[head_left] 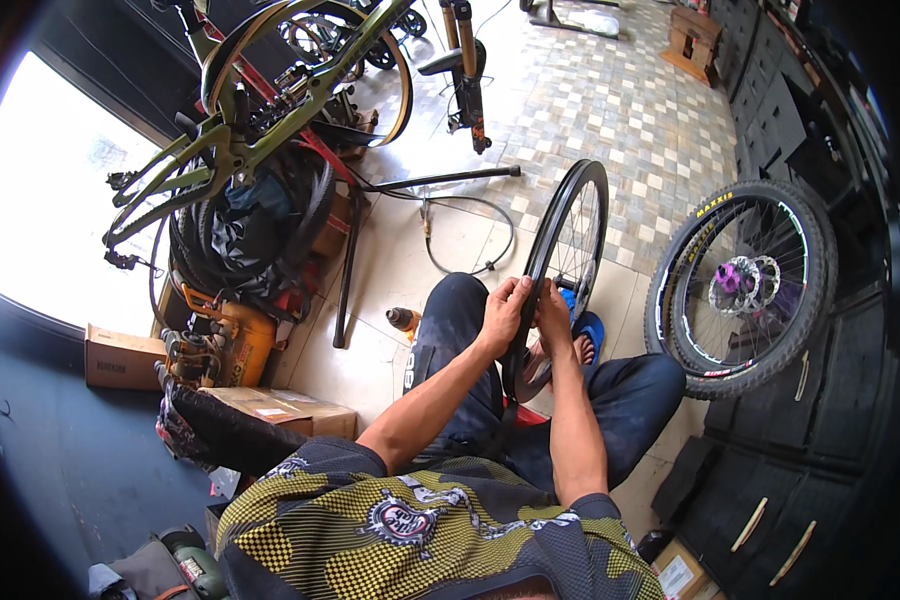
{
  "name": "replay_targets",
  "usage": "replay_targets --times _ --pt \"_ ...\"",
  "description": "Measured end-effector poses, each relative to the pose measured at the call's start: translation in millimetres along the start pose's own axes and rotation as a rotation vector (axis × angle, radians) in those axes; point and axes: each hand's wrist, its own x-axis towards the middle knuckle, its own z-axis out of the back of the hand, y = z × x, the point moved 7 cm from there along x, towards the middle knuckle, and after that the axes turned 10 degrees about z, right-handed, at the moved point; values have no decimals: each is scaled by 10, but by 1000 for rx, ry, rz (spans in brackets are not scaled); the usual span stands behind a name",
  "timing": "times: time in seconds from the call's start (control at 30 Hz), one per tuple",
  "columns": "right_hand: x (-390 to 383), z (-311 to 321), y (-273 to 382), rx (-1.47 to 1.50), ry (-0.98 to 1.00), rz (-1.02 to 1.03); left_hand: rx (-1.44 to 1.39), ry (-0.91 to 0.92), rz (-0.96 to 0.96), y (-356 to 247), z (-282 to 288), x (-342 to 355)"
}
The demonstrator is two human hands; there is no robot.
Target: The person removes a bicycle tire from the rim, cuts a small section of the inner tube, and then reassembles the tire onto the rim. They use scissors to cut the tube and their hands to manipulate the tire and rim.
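Note:
A black bicycle wheel (595, 205) stands upright between my knees, its spokes facing right and no tyre visible on its rim. My left hand (506, 316) grips the rim from the left, thumb up near the edge. My right hand (551, 316) is closed on the same rim from the spoke side, close beside the left; its fingertips are partly hidden. Behind the right wrist, the hub and a bit of blue show through the spokes. The wheel's lower part drops between my legs.
Two knobbly-tyred wheels (808, 340) with purple hubs lean against black drawers (800, 440) on the right. A green bike frame (315, 100) hangs on a stand (348, 270) at the far left. A looped hose (510, 235), a small bottle (402, 319), a yellow compressor (245, 345) and cardboard boxes (290, 408) surround me.

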Motion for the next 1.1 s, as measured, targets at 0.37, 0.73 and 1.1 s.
replay_targets --times 0.37,0.73,1.1 --pt "13 -20 23 40 -63 70 -11 -10 6 36 63 39" --pt "35 -90 57 210 110 -17 53 7 55 -74 75 24" --pt "139 -4 -35 129 23 51 167 57 115 -144 152 99"
